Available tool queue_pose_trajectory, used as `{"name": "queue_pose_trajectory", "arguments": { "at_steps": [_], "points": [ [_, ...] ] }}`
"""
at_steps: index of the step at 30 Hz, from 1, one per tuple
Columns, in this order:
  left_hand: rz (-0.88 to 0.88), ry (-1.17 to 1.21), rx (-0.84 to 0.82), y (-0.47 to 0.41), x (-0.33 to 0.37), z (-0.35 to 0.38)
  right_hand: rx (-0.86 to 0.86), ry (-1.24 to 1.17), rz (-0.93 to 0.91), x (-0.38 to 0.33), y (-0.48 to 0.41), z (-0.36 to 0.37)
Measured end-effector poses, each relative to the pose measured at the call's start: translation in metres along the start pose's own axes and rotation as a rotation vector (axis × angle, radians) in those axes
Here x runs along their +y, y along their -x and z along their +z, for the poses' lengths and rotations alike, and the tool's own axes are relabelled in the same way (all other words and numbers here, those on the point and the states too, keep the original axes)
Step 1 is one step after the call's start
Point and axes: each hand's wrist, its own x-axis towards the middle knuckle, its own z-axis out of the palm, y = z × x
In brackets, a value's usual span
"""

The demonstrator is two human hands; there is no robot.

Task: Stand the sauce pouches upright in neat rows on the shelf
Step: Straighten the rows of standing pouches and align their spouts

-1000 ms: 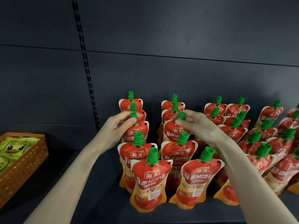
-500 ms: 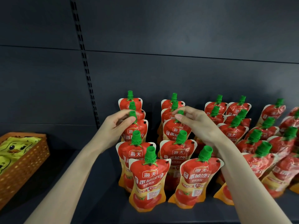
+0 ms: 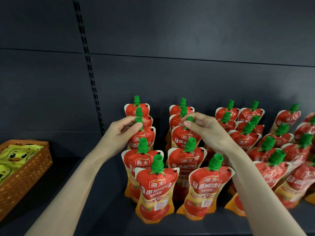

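Left hand (image 3: 117,135) pinching green cap (image 3: 139,120) of third pouch (image 3: 142,138) in leftmost row, thumb & fingers closed round the spout; grip narrow, holding that cap. Right hand (image 3: 207,129) likewise pinched on cap (image 3: 189,119) of third pouch (image 3: 185,137) in next row, fingertips (image 3: 186,123) at the spout. Both pouches upright, red w/ white label text, standing on shelf (image 3: 105,193) mid-row.

Around them: more sauce pouches (image 3: 156,189) upright in rows running front to back, five deep in the two left rows; front pair nearest camera, yellow-orange bases visible. Rows further right (image 3: 272,167) leaning, tilted to the left, less even, packed close & overlapping.

Shelf deck dark grey, bare at left & front. Back panel (image 3: 187,40) same dark grey, horizontal seams, slotted upright strip (image 3: 88,65) left of centre.

Far left on shelf: orange perforated basket (image 3: 25,176), well apart from pouches, holding yellow packs (image 3: 15,155) w/ cartoon duck print.
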Motion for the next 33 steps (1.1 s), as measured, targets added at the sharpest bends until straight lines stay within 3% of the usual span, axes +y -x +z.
{"name": "queue_pose_trajectory", "arguments": {
  "at_steps": [17, 25, 28, 33],
  "points": [
    [0.008, -0.065, 0.005, -0.002, 0.001, -0.005, -0.003, 0.023, 0.035, -0.004, 0.001, 0.001],
    [0.182, -0.219, 0.307, 0.015, 0.018, -0.008, 0.169, 0.019, -0.136, -0.027, 0.031, -0.009],
    [0.174, -0.072, 0.173, 0.029, 0.029, -0.002, 0.045, -0.025, -0.126, -0.035, 0.047, -0.013],
    [0.032, -0.037, -0.102, 0.042, 0.025, 0.008, -0.233, 0.015, -0.019, -0.033, 0.053, -0.013]
  ]
}}
